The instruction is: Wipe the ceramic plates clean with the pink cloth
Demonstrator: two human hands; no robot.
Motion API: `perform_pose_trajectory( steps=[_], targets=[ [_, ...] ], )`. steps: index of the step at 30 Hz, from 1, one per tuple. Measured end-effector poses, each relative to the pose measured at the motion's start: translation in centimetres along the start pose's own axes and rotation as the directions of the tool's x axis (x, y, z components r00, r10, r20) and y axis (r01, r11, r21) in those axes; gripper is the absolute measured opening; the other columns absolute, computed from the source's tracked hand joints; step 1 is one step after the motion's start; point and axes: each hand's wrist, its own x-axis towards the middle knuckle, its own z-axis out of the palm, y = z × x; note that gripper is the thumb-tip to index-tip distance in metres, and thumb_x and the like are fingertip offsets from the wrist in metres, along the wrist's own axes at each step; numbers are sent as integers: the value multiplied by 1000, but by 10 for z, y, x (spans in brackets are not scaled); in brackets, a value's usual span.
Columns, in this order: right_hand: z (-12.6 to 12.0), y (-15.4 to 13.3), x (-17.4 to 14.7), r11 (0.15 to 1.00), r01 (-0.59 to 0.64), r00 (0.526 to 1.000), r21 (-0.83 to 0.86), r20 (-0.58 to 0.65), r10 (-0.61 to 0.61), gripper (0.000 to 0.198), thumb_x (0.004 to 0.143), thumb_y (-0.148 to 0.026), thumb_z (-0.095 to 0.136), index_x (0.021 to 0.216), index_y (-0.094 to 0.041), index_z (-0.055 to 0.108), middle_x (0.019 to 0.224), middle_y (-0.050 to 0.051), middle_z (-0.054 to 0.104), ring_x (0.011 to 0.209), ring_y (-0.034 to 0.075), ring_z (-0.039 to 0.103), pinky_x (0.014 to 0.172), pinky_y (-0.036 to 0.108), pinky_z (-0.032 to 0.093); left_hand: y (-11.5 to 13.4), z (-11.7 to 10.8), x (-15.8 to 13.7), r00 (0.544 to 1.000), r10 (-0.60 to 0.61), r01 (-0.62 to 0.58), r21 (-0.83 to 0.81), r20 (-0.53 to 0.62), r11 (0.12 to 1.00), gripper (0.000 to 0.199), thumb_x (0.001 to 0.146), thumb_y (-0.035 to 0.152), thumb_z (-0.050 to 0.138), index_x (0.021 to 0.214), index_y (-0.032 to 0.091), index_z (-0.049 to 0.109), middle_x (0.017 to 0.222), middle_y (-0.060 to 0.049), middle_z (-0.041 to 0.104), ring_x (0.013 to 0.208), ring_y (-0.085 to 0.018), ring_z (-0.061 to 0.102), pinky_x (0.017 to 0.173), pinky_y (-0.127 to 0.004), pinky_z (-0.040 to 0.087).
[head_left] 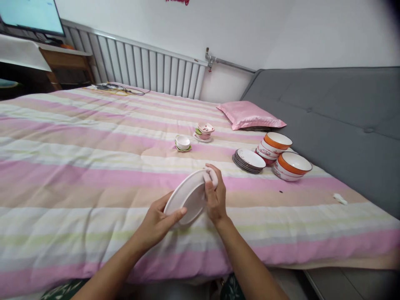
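A white plate (189, 201) is held tilted above the bed, its inner face turned partly toward me. My left hand (161, 221) grips its left edge, thumb over the inside and fingers behind. My right hand (216, 193) is closed at the upper right rim, around a small folded white cloth (211, 176) that presses on the plate there. I cannot tell whether it is cloth or tissue. Part of the plate's right side is hidden by the right hand.
On the striped bedspread (78, 175) stand small white bowls (183, 142), small pink dishes (205, 129), a stack of plates (249, 160), and orange-rimmed bowls (278, 141). A pink pillow (250, 114) leans near the grey headboard (337, 104). Cables (121, 88) lie at the back; a white scrap (340, 198) lies right.
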Motion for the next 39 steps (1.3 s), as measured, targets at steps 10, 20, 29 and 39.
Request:
perform_pose_trajectory(
  steps=[10, 20, 29, 39],
  targets=[
    [23, -45, -23, 747, 599, 797, -289, 304, -522, 53, 74, -62, 49, 108, -22, 59, 109, 8, 59, 111, 28, 49, 107, 49, 24, -34, 19, -3, 963, 234, -234, 16, -133, 972, 50, 61, 67, 58, 85, 23, 61, 71, -1, 58, 74, -19, 55, 71, -32, 48],
    [18, -40, -9, 731, 579, 813, -360, 191, -550, 29, 70, -43, 58, 90, -22, 62, 88, 5, 62, 90, 22, 56, 97, 44, 35, -15, 16, 5, 980, 200, -195, 177, -12, 965, 15, 65, 31, 60, 61, 18, 54, 57, 3, 51, 54, -10, 45, 50, -23, 39],
    [-4, 3, 17, 998, -38, 997, -46, -65, 35, 27, 87, -38, 42, 73, -18, 54, 64, -2, 49, 60, 12, 45, 59, 25, 38, -4, 12, 4, 985, 150, -170, 400, 80, 901, 11, 74, 19, 54, 81, 14, 60, 71, 1, 60, 58, -10, 51, 53, -19, 42],
    [-7, 45, 26, 715, -539, 694, 446, -246, 676, 32, 77, -51, 49, 69, -21, 43, 56, -6, 41, 50, 11, 41, 46, 23, 37, -43, 27, 14, 987, -136, 149, 163, -90, 975, 34, 66, 35, 68, 87, 8, 67, 83, -9, 72, 78, -25, 66, 68, -32, 51]
  ],
)
